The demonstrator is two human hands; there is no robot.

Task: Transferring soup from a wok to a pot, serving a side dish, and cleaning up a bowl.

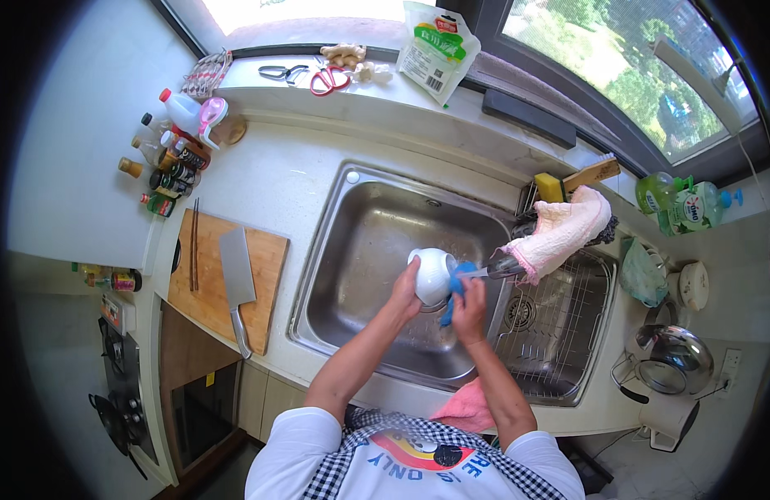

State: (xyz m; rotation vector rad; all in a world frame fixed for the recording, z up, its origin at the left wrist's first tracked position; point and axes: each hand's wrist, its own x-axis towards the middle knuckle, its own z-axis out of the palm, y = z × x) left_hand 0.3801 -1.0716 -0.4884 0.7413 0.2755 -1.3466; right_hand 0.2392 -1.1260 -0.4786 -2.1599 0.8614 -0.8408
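Over the large stainless steel sink basin (360, 250), my left hand (407, 292) grips a white bowl (433, 277) by its left side, with the bowl tilted. My right hand (470, 307) holds a blue cloth (463, 278) at the bowl's right edge. Water runs from the faucet (505, 266) onto the cloth near my right fingers. A pale pink towel (563, 231) is draped over the faucet. The fingertips of my left hand behind the bowl are hidden.
A wooden cutting board (266, 269) with a cleaver (238, 269) and chopsticks (194, 256) lies left of the sink. A wire rack (560, 312) sits in the smaller right basin. Bottles (179, 156) crowd the back left; a steel kettle (679, 353) stands at right.
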